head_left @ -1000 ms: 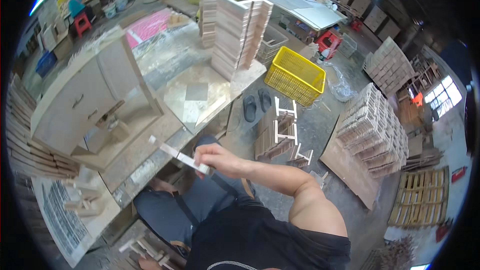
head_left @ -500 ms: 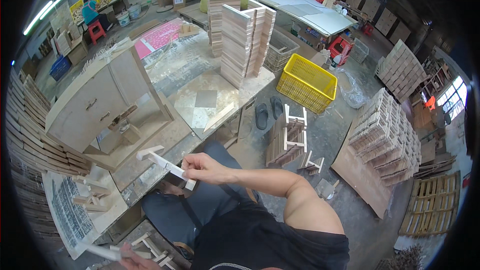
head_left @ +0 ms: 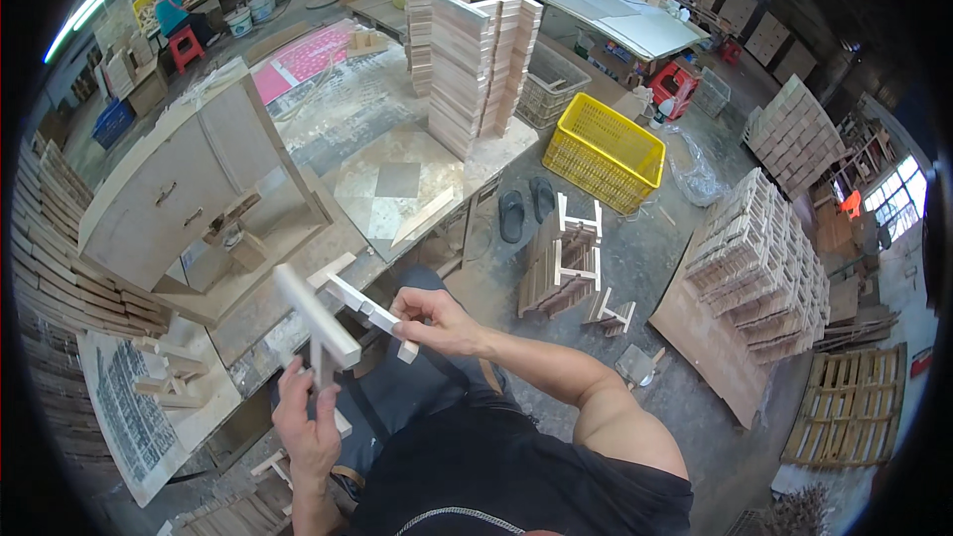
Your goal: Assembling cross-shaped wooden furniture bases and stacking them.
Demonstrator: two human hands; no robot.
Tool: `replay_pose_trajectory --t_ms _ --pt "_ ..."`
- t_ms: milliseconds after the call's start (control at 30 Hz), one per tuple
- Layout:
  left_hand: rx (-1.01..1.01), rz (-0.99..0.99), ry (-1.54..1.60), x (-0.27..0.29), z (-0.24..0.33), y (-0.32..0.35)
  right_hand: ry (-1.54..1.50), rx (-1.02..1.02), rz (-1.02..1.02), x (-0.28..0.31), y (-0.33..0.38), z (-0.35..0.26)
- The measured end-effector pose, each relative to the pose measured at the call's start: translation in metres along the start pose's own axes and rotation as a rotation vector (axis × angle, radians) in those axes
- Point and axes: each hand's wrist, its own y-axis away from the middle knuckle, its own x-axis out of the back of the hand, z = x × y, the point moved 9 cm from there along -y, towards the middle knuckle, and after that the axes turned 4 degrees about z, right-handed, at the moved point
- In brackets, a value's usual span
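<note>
My left hand (head_left: 306, 427) is raised over my lap, its fingers closed on the crosspiece of a pale wooden frame piece (head_left: 320, 320), whose long bar is smeared by motion. My right hand (head_left: 437, 322) pinches the near end of a notched wooden frame piece (head_left: 359, 302); its far end has a cross bar near the workbench edge. The two pieces are side by side, and I cannot tell whether they touch. Left of them on the workbench (head_left: 347, 238) stands a large wooden jig or machine housing (head_left: 184, 189) with slots and an opening.
Tall stacks of wooden frames (head_left: 462, 74) stand on the bench's far corner. A yellow crate (head_left: 606, 154), slippers (head_left: 511, 216), and more stacked frames (head_left: 561, 263) are on the floor to the right, with a large stack (head_left: 759, 263) beyond. Another person (head_left: 172, 12) sits far left.
My left hand has come up from the lower left with its wooden frame piece, beside the other one. My right hand still holds its piece, now slightly farther right.
</note>
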Motion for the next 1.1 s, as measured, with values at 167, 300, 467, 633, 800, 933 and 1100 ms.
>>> replay_pose_trajectory --t_ms 167,300,467,633,800,933,1100 --pt "0.098 -0.198 0.310 -0.021 -0.008 -0.011 0.070 0.048 -0.076 -0.013 -0.010 0.002" --pt "-0.160 -0.054 0.207 -0.014 0.018 -0.040 -0.055 0.069 -0.004 -0.006 -0.012 -0.017" --pt "0.186 0.063 0.576 0.011 -0.039 -0.020 -0.281 -0.042 -0.178 -0.034 -0.034 0.003" --pt "0.285 -0.014 0.516 0.007 -0.046 -0.009 -0.376 -0.118 -0.234 -0.054 -0.038 0.010" --pt "0.356 -0.079 0.564 -0.010 -0.050 -0.008 -0.293 -0.078 -0.263 -0.066 -0.031 0.010" --pt "0.420 -0.072 0.591 -0.017 -0.058 -0.004 -0.290 -0.038 -0.299 -0.069 -0.027 0.006" --pt "0.579 -0.239 0.614 -0.030 -0.067 0.003 -0.236 -0.020 -0.299 -0.067 -0.024 0.012"
